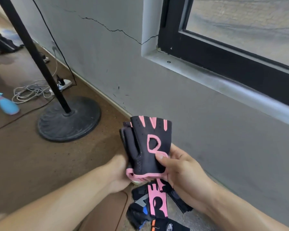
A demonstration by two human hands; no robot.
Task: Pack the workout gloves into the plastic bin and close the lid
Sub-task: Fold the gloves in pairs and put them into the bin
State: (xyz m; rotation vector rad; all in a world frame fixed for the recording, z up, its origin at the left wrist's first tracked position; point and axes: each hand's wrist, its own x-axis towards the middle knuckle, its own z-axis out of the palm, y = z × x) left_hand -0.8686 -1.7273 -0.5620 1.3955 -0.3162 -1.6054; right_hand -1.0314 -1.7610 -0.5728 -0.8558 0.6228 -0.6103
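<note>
Both hands hold a stacked pair of black fingerless workout gloves with pink trim [145, 145] upright in front of me. My left hand [118, 174] grips the stack from behind at its lower left. My right hand [177, 167] holds the right side, thumb pressed on the front near the pink loop. Below them, several more gloves [155, 205] lie in a heap on the floor, black with pink, blue and orange parts. No plastic bin or lid shows in the head view.
A black stand with a round base [68, 119] rises at the left. White cables and a power strip [63, 84] lie beyond it. A blue object [6, 104] sits at the far left. The grey wall and a window sill [223, 80] run along the right.
</note>
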